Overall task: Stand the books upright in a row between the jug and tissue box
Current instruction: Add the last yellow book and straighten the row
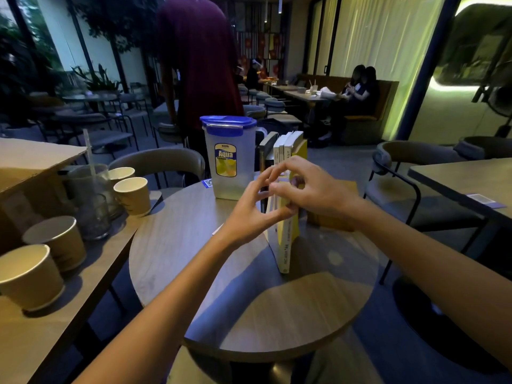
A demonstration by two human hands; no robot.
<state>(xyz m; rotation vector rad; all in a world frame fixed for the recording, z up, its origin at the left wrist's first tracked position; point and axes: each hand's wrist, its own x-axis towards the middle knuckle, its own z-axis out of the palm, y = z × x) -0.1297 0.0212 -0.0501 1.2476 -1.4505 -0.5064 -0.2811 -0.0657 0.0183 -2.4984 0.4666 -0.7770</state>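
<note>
A clear plastic jug [232, 159] with a blue lid stands at the far side of the round wooden table [221, 286]. To its right several books [285, 146] stand upright in a row, spines toward me; the nearest is a yellow and white book [288, 245]. A brown tissue box [332, 214] sits right of the books, largely hidden behind my right arm. My left hand [255, 212] pinches the nearest books from the left. My right hand [307, 184] grips their tops from the right.
A table on the left carries several paper cups [133, 194], glasses [94, 214] and a cardboard box [25, 164]. A person in a dark red shirt [199, 59] stands behind the jug. Chairs [160, 167] ring the table; another table [471, 181] is at right.
</note>
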